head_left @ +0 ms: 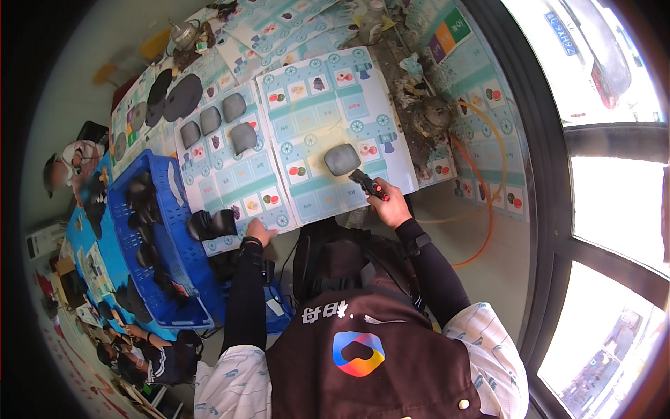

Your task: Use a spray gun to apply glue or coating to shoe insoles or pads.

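In my right hand (391, 207) is a black pistol-shaped tool (368, 184) with red parts, its fingers wrapped round the grip. The tool's tip points at a rounded grey pad (342, 160) lying on the patterned board (317, 192), close to its lower edge. My left hand (259, 232) rests at the board's near edge, thumb apart from the fingers, with nothing visible in it. Just left of it sit several dark curved pieces (212, 224). More grey pads (234, 107) lie in a group on the left part of the board.
A blue plastic crate (207, 279) full of dark pieces stands to my left. Flat black pieces (183, 97) and a metal kettle (184, 35) lie farther back. An orange hose (483, 209) loops down at the right, beside the dark window frame (551, 209). People sit at the far left.
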`<state>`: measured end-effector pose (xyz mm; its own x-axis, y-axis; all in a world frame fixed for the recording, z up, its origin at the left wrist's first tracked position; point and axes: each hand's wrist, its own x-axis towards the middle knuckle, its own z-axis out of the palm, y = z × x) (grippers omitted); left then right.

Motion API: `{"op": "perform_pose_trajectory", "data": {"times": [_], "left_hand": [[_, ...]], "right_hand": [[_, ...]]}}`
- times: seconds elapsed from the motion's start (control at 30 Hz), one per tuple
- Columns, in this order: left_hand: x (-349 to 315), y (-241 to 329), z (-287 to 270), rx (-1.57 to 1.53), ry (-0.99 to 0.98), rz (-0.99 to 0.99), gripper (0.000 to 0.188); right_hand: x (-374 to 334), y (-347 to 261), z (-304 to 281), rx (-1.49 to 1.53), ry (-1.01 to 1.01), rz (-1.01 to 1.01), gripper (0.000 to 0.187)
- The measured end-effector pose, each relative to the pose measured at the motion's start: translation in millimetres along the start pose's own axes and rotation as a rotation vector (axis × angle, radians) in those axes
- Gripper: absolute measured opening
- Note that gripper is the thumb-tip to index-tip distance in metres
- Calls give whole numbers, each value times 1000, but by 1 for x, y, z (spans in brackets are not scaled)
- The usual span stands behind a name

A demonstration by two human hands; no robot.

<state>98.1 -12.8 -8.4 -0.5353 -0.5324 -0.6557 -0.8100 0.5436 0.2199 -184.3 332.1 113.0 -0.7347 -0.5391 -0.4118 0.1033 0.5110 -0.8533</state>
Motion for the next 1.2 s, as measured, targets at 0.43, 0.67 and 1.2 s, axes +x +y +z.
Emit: {"op": "perform_pose_trajectory", "data": {"times": [0.43,0.67,1.2], "left_hand": [[10,275,-51,-428,121,-296,140],[13,368,-39,-324,155,-554,144],[36,388,-13,-218,227,-682,141]], "right_hand": [[-39,18,-44,233,71,119,29],[-54,34,-55,214,219,55,27],[-68,55,-67,262,196,79,31]]}}
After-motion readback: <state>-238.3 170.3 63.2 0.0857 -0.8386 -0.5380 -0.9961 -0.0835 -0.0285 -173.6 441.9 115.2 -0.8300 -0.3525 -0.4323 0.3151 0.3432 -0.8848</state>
